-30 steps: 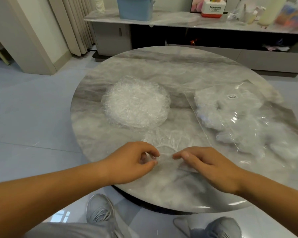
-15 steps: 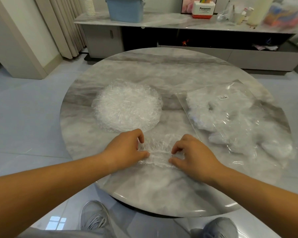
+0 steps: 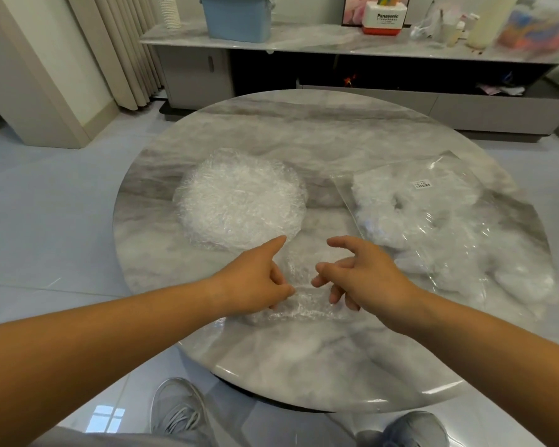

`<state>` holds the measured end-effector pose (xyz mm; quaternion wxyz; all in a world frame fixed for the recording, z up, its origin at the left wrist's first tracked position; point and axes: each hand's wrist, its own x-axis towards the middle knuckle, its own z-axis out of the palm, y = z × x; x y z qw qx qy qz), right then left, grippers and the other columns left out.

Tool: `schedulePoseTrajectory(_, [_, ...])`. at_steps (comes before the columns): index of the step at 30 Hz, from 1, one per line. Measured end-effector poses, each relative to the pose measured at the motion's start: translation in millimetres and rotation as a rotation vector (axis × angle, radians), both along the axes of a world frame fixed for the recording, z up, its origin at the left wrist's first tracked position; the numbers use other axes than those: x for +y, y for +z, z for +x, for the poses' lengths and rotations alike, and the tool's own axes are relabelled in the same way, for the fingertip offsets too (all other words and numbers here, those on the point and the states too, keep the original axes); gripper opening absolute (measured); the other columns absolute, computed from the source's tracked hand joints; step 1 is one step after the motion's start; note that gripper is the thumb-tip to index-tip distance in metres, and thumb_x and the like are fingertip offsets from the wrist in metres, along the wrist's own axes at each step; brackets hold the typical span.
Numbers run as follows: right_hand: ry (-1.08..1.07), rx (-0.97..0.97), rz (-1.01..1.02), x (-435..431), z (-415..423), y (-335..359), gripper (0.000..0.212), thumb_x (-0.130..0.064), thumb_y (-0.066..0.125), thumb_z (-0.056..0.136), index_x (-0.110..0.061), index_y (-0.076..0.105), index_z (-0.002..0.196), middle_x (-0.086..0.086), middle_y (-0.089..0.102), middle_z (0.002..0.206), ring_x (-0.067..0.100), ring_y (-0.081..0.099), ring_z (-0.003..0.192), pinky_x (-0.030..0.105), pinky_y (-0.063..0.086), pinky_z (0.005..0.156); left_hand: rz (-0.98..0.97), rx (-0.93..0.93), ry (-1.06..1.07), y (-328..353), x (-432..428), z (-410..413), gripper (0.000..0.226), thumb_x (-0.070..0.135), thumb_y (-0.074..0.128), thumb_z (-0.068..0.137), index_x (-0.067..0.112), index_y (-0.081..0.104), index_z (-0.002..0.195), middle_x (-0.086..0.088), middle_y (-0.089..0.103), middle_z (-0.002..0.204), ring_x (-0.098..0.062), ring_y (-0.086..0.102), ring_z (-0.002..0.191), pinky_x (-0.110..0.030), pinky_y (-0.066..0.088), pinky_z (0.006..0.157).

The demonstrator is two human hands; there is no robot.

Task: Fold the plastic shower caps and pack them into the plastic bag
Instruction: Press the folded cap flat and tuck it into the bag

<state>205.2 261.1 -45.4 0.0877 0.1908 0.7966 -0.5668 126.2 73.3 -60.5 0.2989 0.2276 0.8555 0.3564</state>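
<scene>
Shower cap (image 3: 304,306) I'm on lies crumpled into a narrow strip on the surface (image 3: 304,140), near the front edge, btw my two hands. It's thin clear film w/ an elastic rim: next to no weight, dead soft, slippery, and prob springs open the sec I let go. Won't break, but it'll puff w/ trapped air. So press it flat first, then take it at the gathered rim at each end, not the loose middle.

My left hand (image 3: 255,279): index stuck straight out, other fingers & thumb curled down on the strip's left end. Pinching or just pressing, can't tell. My right hand (image 3: 365,272): fingers apart & half bent, gripping nothing, lower tips resting on the right end.

Around: stack of unfolded caps (image 3: 239,201) just beyond the left hand, index tip near its edge. Plastic bag (image 3: 459,240), w/ folded caps inside, lies flat to the right, barcode label (image 3: 422,184) up. Can't make out its mouth, so opening it likely needs both hands. Path from strip to bag is short, only my right hand in it. Low cabinet (image 3: 336,43) w/ a blue bin (image 3: 239,17) stands well apart, behind.
</scene>
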Motion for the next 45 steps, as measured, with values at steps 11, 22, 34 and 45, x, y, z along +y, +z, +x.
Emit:
schedulePoseTrajectory(11, [-0.056, -0.073, -0.208, 19, 0, -4, 0.025, -0.023, 0.063, 0.1, 0.002, 0.063, 0.098, 0.016, 0.076, 0.09, 0.03, 0.072, 0.069, 0.035, 0.057, 0.054, 0.142, -0.144, 0.007, 2, -12, -5, 0.031, 0.02, 0.079, 0.087, 0.017, 0.057, 0.109, -0.005, 0.077, 0.091, -0.027, 0.075, 0.083, -0.042, 0.06, 0.074])
schedulePoseTrajectory(22, [0.597, 0.22, 0.686, 27, 31, -21, 0.059, -0.07, 0.027, 0.093, -0.027, 0.062, 0.073, -0.011, 0.052, 0.077, 0.011, 0.057, 0.071, 0.031, 0.049, 0.068, 0.055, 0.104, 0.158, -3, -15, -8, 0.044, 0.048, 0.08, 0.081, 0.007, 0.068, 0.067, 0.004, 0.059, 0.053, -0.011, 0.06, 0.049, -0.02, 0.045, 0.051])
schedulePoseTrajectory(34, [0.258, 0.382, 0.446, 10, 17, 2, 0.013, -0.04, 0.067, 0.094, -0.031, 0.072, 0.102, -0.012, 0.061, 0.061, 0.007, 0.061, 0.06, 0.016, 0.046, 0.062, -0.294, 0.318, 0.058, -5, -14, -1, 0.074, 0.068, 0.082, 0.065, 0.031, 0.048, 0.119, 0.01, 0.047, 0.111, -0.01, 0.054, 0.096, -0.03, 0.051, 0.081])
schedulePoseTrajectory(45, [0.617, 0.307, 0.52, 1, 12, -32, 0.019, -0.028, 0.073, 0.091, -0.025, 0.072, 0.11, -0.019, 0.058, 0.093, 0.004, 0.061, 0.084, 0.016, 0.049, 0.078, -0.547, 0.449, -0.089, 4, -12, 8, 0.058, 0.08, 0.063, 0.074, 0.026, 0.042, 0.077, 0.008, 0.049, 0.085, -0.015, 0.051, 0.078, -0.032, 0.041, 0.065])
